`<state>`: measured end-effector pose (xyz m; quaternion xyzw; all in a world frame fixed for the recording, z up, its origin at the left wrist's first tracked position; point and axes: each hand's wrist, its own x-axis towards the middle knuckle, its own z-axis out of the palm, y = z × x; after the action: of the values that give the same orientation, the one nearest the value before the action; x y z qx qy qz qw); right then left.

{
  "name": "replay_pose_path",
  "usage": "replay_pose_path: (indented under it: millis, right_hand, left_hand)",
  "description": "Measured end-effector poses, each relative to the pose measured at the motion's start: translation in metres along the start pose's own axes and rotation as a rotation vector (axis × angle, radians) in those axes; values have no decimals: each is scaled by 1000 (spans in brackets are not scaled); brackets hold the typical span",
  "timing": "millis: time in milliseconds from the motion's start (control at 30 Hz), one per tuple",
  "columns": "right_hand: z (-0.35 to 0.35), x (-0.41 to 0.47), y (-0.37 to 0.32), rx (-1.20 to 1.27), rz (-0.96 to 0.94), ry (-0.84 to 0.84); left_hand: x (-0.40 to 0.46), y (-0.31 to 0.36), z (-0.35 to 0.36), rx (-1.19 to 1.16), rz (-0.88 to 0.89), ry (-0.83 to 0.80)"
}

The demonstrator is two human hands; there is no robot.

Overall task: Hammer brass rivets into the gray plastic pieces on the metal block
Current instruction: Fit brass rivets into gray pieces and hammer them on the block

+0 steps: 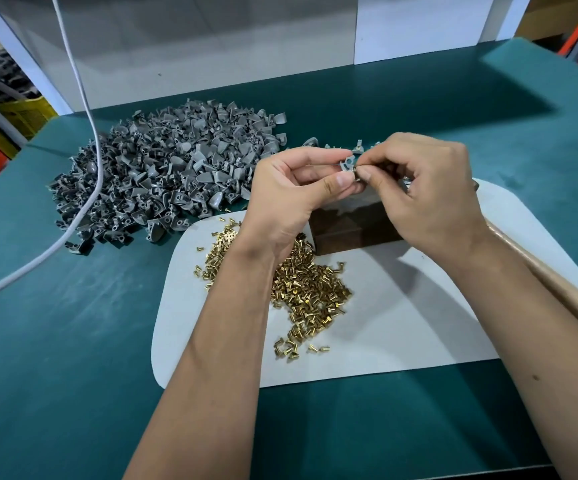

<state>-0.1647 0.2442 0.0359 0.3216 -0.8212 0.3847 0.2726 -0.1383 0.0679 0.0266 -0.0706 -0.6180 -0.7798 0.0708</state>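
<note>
Seating rivet (356, 170) into piece (346, 165), both hands (292, 199) (429, 192) pinching; hammering undone, big piles (162, 174) (301, 285) left.

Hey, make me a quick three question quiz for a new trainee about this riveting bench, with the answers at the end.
1. True or false: the brass rivets lie loose on the white mat.
2. Which side of the mat is the pile of gray plastic pieces on: A left, B right, C near edge?
3. What do the left hand and right hand hold between them above the metal block?

Key: 1 true. 2 A. 3 One gray plastic piece, pinched by both; what looks like a rivet at the right fingertips.
</note>
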Motion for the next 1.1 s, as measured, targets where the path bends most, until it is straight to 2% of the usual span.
replay_pose_path:
  millis: [167, 233, 300, 400, 500, 600, 700, 833, 900, 1000, 1100]
  right_hand:
    - [-8, 3, 5, 35, 3, -61]
    - [-11, 4, 6, 41, 57, -31]
    - [-15, 5, 11, -1, 157, 37]
    - [-27, 5, 27, -252, 398, 29]
    - [-45, 0, 44, -529, 713, -192]
    - [-53, -6, 44, -635, 777, -483]
    - [-52, -6, 40, -636, 804, -541]
    - [-55, -5, 40, -611, 797, -478]
    - [-53, -6, 41, -527, 781, -383]
    - [-51, 4, 35, -146, 777, -135]
    - [-57, 19, 17, 111, 631, 7]
  left_hand:
    - [3, -2, 4, 296, 124, 82]
    - [4, -6, 4, 444, 135, 79]
    - [5, -9, 4, 595, 97, 66]
    - [6, -10, 0, 683, 19, 84]
    - [5, -10, -1, 677, -11, 84]
    - [5, -9, -2, 693, -28, 90]
    - [6, -10, -3, 678, -28, 91]
    - [5, -10, 0, 663, -49, 74]
    - [5, -9, 0, 672, -55, 78]
    - [5, -8, 2, 696, -52, 86]
    - [4, -8, 5, 720, -42, 103]
